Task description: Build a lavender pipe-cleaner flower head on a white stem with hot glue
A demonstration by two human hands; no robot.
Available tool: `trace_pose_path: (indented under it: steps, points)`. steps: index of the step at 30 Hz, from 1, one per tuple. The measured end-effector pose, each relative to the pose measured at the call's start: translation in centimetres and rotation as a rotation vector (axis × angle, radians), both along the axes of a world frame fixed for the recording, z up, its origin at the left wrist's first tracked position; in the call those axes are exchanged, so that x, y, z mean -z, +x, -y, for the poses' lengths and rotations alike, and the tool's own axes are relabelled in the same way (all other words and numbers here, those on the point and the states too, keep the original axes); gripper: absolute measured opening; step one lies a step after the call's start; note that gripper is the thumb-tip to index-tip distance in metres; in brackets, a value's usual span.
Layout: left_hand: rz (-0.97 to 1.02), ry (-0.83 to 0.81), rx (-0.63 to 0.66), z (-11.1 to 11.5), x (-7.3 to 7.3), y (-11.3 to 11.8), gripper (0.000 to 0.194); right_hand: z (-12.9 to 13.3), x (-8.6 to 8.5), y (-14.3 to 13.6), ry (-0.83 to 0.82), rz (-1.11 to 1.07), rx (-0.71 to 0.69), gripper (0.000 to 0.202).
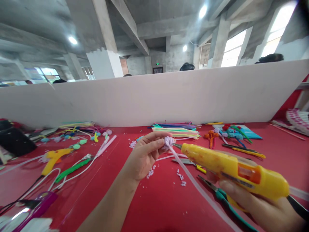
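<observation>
Near the middle, my left hand (148,154) pinches a small coiled lilac piece (168,142) between thumb and fingers. A long pale lilac strip (193,180) trails from that piece down to the lower right. My right hand (251,199) is wrapped round the handle of a yellow glue gun (231,167) at the right. The gun points left, and its metal nozzle is at the right side of the coiled piece; whether they touch is hard to tell.
Green-handled pliers (225,199) lie partly beneath the right hand, with scissors (184,161) behind. Pipe cleaners (176,130) are stacked at the back. A second yellow glue gun (54,158), cables and a purple tool (38,207) lie left. A white partition (154,100) borders the red table.
</observation>
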State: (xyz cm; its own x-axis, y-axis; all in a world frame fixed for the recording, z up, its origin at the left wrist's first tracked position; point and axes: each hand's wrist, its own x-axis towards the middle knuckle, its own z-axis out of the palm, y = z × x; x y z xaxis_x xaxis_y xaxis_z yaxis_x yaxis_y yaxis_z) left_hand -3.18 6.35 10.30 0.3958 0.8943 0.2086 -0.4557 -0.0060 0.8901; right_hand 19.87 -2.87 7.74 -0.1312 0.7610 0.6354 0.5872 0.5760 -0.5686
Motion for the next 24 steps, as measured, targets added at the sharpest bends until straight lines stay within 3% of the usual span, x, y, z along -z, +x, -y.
trace_pose_path:
  steps: [2,7,13,24]
  points:
    - [-0.014,0.006,-0.011,0.1,0.0,0.0,0.017,-0.1,0.2,-0.1,0.053,-0.002,0.039,0.021]
    - [-0.012,-0.009,-0.01,0.2,-0.1,0.2,0.016,-0.1,-0.5,-0.6,0.02,0.0,-0.019,0.011]
    - [-0.004,-0.019,0.0,0.3,-0.1,0.4,0.016,-0.1,0.5,-0.5,-0.031,-0.043,0.042,0.023]
    - [0.021,-0.02,0.007,0.3,-0.1,0.4,0.015,0.1,0.5,0.1,-0.036,0.002,-0.001,0.017]
